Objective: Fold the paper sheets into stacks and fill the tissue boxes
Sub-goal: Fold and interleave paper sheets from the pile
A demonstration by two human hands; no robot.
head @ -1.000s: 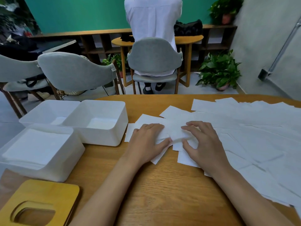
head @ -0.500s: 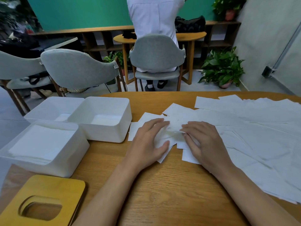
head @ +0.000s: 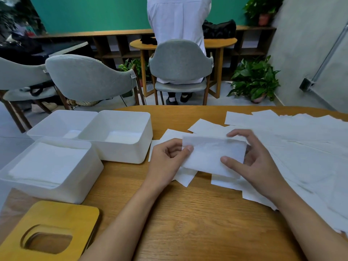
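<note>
Two hands [head: 212, 162], sheet [head: 212, 157] seemingly crosswise.

Looks like a café-style office lounge: teal painted back wall [head: 84, 14], low wooden cubby shelving [head: 113, 44] w/ potted green plants [head: 254, 80], grey upholstered wood-legged chairs [head: 90, 80] at round-edged wooden tables [head: 188, 213].

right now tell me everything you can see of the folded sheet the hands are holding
The folded sheet is thin white tissue-like paper, a wide rectangle with a soft fold along its top edge. It is lifted off the wooden table, above the loose sheets. The left hand pinches its left edge with the thumb on top; the right hand grips its right end, thumb on the front.
</note>
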